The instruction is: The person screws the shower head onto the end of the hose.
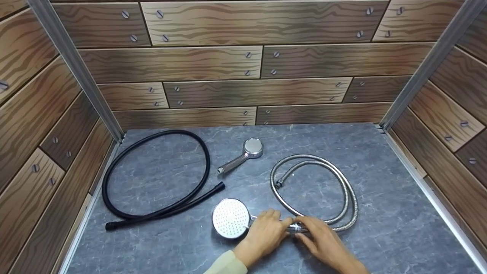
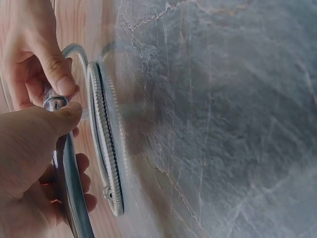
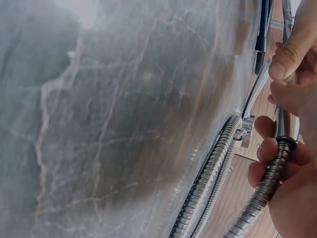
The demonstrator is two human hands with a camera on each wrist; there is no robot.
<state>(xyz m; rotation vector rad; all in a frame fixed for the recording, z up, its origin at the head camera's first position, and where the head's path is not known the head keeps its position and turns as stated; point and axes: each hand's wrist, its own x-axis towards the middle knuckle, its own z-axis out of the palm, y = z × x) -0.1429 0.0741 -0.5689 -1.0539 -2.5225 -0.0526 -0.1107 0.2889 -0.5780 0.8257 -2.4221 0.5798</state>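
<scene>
A large round chrome shower head [image 1: 231, 219] with a white spray face lies face up at the front of the table. My left hand [image 1: 266, 233] grips its handle, the fingers curled round the shiny handle [image 2: 72, 181] in the left wrist view. At the handle's end my right hand [image 1: 323, 239] pinches the end fitting of a coiled metal shower hose [image 1: 354, 205]. In the right wrist view the ribbed hose [image 3: 257, 198] runs down from between the right fingers. Handle and fitting meet between the two hands; fingers partly hide the joint.
A smaller shower head [image 1: 253, 147] with a grey handle lies farther back in the middle. A black hose [image 1: 208, 160] is looped on the left. Wood-patterned walls [image 1: 213, 62] with metal corner rails enclose the grey marbled table [image 1: 403, 213].
</scene>
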